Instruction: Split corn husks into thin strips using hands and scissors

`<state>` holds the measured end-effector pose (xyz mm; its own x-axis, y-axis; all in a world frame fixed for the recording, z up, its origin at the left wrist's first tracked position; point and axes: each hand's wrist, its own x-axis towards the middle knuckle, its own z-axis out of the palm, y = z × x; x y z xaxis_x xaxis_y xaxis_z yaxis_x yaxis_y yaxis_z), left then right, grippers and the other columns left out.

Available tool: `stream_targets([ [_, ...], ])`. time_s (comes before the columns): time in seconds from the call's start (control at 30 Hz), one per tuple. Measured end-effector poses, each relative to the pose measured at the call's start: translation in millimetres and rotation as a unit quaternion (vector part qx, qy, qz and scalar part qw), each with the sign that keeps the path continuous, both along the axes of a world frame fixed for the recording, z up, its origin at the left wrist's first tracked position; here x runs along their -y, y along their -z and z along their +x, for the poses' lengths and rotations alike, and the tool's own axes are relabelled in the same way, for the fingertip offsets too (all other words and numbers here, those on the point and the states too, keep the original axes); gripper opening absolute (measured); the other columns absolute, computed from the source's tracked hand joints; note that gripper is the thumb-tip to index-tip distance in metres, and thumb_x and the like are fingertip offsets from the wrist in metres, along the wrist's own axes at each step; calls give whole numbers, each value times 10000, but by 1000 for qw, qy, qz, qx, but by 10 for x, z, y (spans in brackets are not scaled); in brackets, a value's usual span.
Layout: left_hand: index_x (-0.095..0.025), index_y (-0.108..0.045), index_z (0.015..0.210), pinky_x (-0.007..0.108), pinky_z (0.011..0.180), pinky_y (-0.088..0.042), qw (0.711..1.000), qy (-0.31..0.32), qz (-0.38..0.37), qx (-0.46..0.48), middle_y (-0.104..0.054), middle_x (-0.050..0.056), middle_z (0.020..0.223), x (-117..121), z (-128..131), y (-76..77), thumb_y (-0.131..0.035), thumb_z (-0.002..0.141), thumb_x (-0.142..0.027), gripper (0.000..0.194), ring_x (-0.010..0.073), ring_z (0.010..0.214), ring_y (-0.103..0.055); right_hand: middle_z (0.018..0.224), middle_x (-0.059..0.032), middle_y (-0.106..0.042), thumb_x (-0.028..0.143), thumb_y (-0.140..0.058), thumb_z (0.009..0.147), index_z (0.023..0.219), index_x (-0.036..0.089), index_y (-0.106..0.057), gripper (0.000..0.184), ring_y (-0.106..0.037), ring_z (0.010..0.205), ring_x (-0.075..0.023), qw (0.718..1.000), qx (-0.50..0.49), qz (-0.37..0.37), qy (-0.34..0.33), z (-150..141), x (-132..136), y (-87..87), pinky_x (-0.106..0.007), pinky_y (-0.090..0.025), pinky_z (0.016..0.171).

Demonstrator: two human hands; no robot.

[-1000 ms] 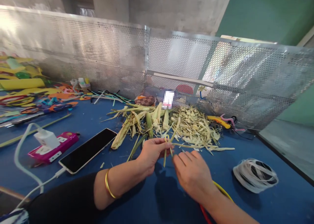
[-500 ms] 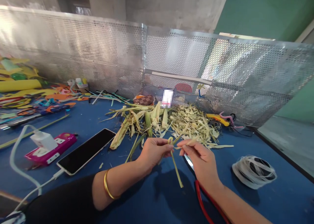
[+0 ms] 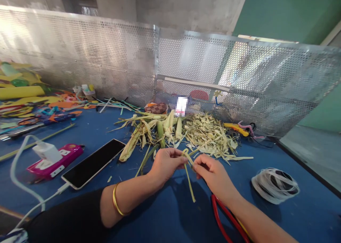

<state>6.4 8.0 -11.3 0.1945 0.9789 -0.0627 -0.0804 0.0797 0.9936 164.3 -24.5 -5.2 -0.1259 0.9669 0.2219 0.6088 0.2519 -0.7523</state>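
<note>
My left hand (image 3: 167, 165), a gold bangle on its wrist, pinches a thin pale-green corn husk strip (image 3: 189, 181) between thumb and fingertips. Above the thumb the strip bends into a small loop, and one end hangs down over the table. Close by on the right, my right hand (image 3: 210, 170) is closed with thumb and fingers on another part of the strip, just beside the loop. Behind both hands lie whole corn husks (image 3: 131, 143) and a heap of shredded husk (image 3: 213, 136). Beneath my right forearm a tool with red handles (image 3: 221, 218) is partly hidden.
At left, a phone (image 3: 93, 165) charges by cable from a magenta power strip (image 3: 55, 163). A spool of clear strip (image 3: 275, 186) lies right. A yellow-handled tool (image 3: 237, 129) sits behind the heap, near a perforated metal screen (image 3: 106, 58). Colourful scraps (image 3: 61, 104) cover the far left.
My right hand first pulled away from below the loop, then took the strip at its right. The strip's loose end now hangs down in front. My left hand keeps its pinch.
</note>
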Motion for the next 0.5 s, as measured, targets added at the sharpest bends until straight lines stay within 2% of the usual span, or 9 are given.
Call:
stream_targets([
  [0.07,-142,-642,651,234,569,-455,1000,5,11,-19,-609,-10,569,-7,-3,32,-686,610,-239,114,109,526,-552,558,27,-536,292,-493,819,633,206,-539,209,-511,536,-140,1000,12,-9,4,-2,-1,16,-254,-378,528],
  [0.17,-148,-669,681,223,542,-416,993,51,56,-90,-614,-9,570,-6,-15,90,-653,632,-241,106,120,536,-553,538,31,-522,303,-499,828,655,210,-536,200,-507,505,-139,999,23,13,19,3,0,72,-258,-383,511],
  [0.27,-158,-707,727,210,519,-355,970,96,121,-190,-620,-9,585,23,-38,107,-606,663,-238,143,121,557,-532,586,42,-549,286,-533,814,856,214,-540,83,-551,492,-142,999,-37,25,29,11,-3,121,-267,-434,517],
  [0.33,-173,-723,749,204,512,-317,950,105,165,-243,-599,-21,580,48,-54,77,-576,687,-239,173,113,557,-496,619,52,-556,277,-546,795,1002,213,-513,220,-580,484,-145,995,-95,-9,14,10,-10,112,-273,-466,518],
  [0.37,-178,-725,743,203,510,-300,941,108,185,-264,-580,-26,569,60,-62,52,-563,695,-234,179,108,555,-479,627,52,-557,282,-544,787,1012,207,-519,238,-592,490,-146,993,-116,-37,-5,5,-13,92,-275,-477,524],
  [0.5,-177,-709,653,209,506,-260,916,136,225,-303,-498,-43,508,85,-75,-49,-530,691,-188,184,97,531,-430,560,40,-555,328,-528,775,771,189,-585,150,-584,489,-134,978,-152,-128,-69,-27,-12,-24,-253,-471,516],
])
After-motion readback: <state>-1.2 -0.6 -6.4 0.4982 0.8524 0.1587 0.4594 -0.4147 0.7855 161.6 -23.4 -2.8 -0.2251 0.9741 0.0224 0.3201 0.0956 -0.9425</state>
